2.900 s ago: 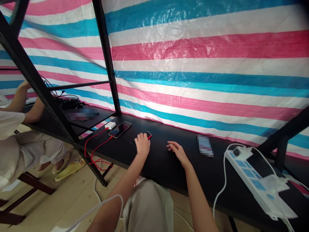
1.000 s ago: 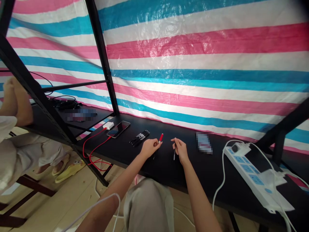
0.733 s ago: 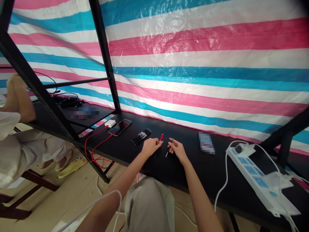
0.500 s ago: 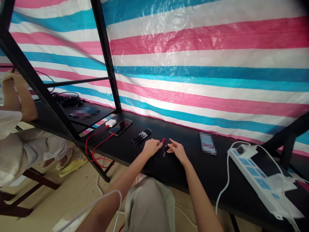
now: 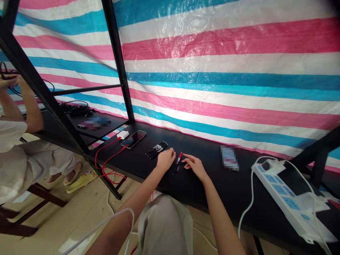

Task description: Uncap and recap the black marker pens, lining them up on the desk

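A black pen with a red cap (image 5: 178, 161) lies on the black table (image 5: 233, 191) between my hands, with a thin dark part just beside it. My left hand (image 5: 165, 159) rests flat on the table left of the pen, fingers out, holding nothing. Its fingertips point toward a small bundle of black pens (image 5: 157, 148). On the pen's right lies my right hand (image 5: 193, 164), fingers stretched and fingertips close to the pen, also empty.
A phone (image 5: 133, 139) on a red cable (image 5: 106, 159) and a white charger (image 5: 122, 134) lie at the left end. A blurred card (image 5: 228, 158) and a white power strip (image 5: 284, 193) are to the right. Another person (image 5: 18, 152) sits at the left.
One second ago my left hand held the red-capped pen and my right hand pinched a thin part. Both came together, and the pen now lies on the table with both hands off it.
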`<state>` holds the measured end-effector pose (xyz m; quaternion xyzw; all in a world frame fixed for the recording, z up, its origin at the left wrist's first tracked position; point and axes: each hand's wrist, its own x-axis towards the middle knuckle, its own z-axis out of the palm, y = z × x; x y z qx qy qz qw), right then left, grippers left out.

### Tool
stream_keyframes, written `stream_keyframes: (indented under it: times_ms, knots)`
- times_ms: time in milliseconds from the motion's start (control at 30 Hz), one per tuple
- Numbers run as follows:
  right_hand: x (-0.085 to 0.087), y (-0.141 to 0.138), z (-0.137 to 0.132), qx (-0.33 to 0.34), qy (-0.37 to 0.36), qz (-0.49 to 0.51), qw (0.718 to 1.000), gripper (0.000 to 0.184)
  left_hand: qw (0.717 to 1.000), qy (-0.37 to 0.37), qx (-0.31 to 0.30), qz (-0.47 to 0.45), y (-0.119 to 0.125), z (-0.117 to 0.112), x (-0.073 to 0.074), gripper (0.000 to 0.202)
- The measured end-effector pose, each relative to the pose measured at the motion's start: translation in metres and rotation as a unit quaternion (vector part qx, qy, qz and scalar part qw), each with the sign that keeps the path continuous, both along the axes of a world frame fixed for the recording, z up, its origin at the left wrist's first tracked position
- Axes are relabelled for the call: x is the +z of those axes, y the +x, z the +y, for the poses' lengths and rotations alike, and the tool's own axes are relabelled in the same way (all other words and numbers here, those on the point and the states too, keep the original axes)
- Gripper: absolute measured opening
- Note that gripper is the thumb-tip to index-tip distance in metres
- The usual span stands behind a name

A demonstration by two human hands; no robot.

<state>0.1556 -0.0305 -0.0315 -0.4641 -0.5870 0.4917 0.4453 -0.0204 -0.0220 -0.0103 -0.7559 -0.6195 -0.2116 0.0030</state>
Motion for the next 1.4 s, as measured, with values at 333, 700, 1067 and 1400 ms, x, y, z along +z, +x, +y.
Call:
stream_keyframes:
  times_ms: [333,700,1067,1400]
  knots:
    - [0.007,0.002,-0.004,0.028,-0.010,0.029,0.999,0.037,0.976,0.115,0.181,0.021,-0.016,0.005,-0.009,0.019]
    - [0.011,0.001,-0.005,0.019,-0.015,0.053,0.998,0.037,0.990,0.116,-0.068,0.047,-0.008,0.003,-0.003,0.020]
    - [0.016,0.002,-0.007,-0.009,-0.031,0.110,0.993,0.046,0.968,0.139,-0.209,0.023,0.004,-0.011,0.012,0.026]
    - [0.021,0.006,-0.007,-0.061,-0.001,0.144,0.988,0.044,0.968,0.134,-0.212,0.007,0.005,-0.011,0.013,0.027]
